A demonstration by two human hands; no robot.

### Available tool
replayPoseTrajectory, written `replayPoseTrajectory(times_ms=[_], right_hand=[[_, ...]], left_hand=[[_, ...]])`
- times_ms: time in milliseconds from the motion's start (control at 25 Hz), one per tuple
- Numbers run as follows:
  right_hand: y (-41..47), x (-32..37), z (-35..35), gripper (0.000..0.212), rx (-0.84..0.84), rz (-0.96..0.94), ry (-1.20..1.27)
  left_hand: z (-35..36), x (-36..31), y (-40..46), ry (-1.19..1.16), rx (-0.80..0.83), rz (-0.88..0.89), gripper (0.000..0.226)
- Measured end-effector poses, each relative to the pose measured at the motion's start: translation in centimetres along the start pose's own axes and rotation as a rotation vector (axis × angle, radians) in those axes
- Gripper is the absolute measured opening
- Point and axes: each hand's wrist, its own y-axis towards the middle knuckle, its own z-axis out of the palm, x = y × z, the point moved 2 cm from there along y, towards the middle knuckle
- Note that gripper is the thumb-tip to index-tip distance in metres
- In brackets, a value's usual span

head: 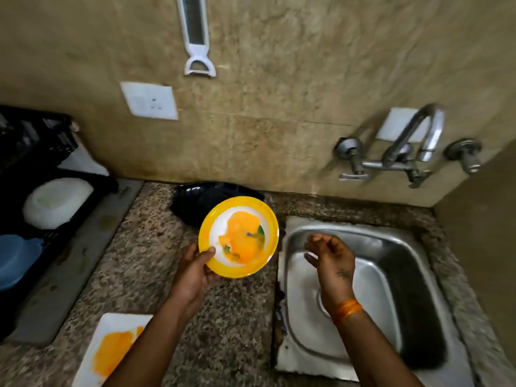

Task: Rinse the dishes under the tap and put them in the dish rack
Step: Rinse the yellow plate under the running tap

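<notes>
Yellow-rimmed and round, the plate (239,237) is held up above the speckled granite counter (145,263), near the middle of the head view. Its white centre carries an orange smear with small green flecks. The left hand (195,270) grips it at the plate's seven o'clock edge, thumb lying over the yellow rim and fingers curled underneath. Directly behind it, at twelve o'clock from the plate, a black dish (201,199) lies on the counter against the wall.

At three o'clock from the plate, the right hand (331,258) hangs over the steel sink (396,275), fingers loosely curled and holding nothing; an orange thread band (346,310) circles its wrist. The basin shows no dishes in it. Above the sink, at one o'clock from the hand, the chrome tap (418,141) is fixed to the beige tiled wall, its spout arched over; whether water runs cannot be told.

At nine o'clock, along the left edge, the black dish rack (92,185) holds a white bowl (57,202) turned upside down and a blue item (16,258) below it. At seven o'clock, near the bottom edge, a square white plate (111,347) with an orange smear lies on the counter. On the wall at twelve o'clock hang a white peeler (196,37) and a white switch plate (149,100).
</notes>
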Motion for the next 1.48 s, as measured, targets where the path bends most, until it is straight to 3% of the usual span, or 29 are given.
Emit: replayPoseTrajectory(times_ms=[200, 280, 440, 640, 880, 1040, 1120, 1160, 1280, 1320, 1400, 1480], right_hand=[[7.8, 4.4, -8.4, 0.013, -0.357, -0.244, -0.136], [10.8, 6.3, -10.6, 0.023, -0.435, -0.324, -0.211], [16.2, 10.2, -13.4, 0.044, -0.459, -0.378, -0.305], [20.0, 12.5, -14.4, 0.025, -0.379, -0.455, -0.554], [20.6, 11.3, -15.1, 0.029, -0.404, -0.422, -0.419], [19.5, 11.4, -14.9, 0.025, -0.333, -0.383, -0.316], [16.9, 10.2, -14.7, 0.026, -0.29, -0.411, -0.38], [15.4, 9.2, -14.6, 0.029, -0.181, -0.441, -0.482], [11.5, 5.7, -14.3, 0.052, 0.453, -0.402, -0.911], [11.1, 4.6, -14.5, 0.058, 0.572, -0.419, -1.105], [11.9, 3.9, -14.7, 0.075, 0.563, -0.431, -1.483], [13.3, 4.7, -14.1, 0.091, 0.557, -0.329, -1.563]], left_hand=[[10.7, 2.8, -0.8, 0.009, 0.177, -0.024, 0.021], [14.5, 3.6, -1.1, 0.018, 0.212, -0.058, 0.016], [21.1, 5.3, -1.3, 0.02, 0.26, -0.145, 0.014], [26.1, 6.8, -1.1, 0.094, 0.283, -0.158, 0.012], [29.1, 8.2, -0.4, 0.08, 0.289, -0.222, 0.009], [29.6, 8.7, 0.0, 0.059, 0.277, -0.249, 0.009], [29.5, 8.7, 0.3, 0.053, 0.277, -0.235, 0.007], [29.6, 8.7, 0.6, 0.054, 0.284, -0.225, 0.007], [29.8, 8.6, 1.6, 0.089, 0.306, -0.219, 0.011], [29.9, 8.8, 1.7, 0.123, 0.309, -0.225, 0.012], [30.2, 9.7, 1.8, 0.201, 0.331, -0.256, 0.013], [30.7, 10.5, 1.6, 0.214, 0.379, -0.28, 0.015]])
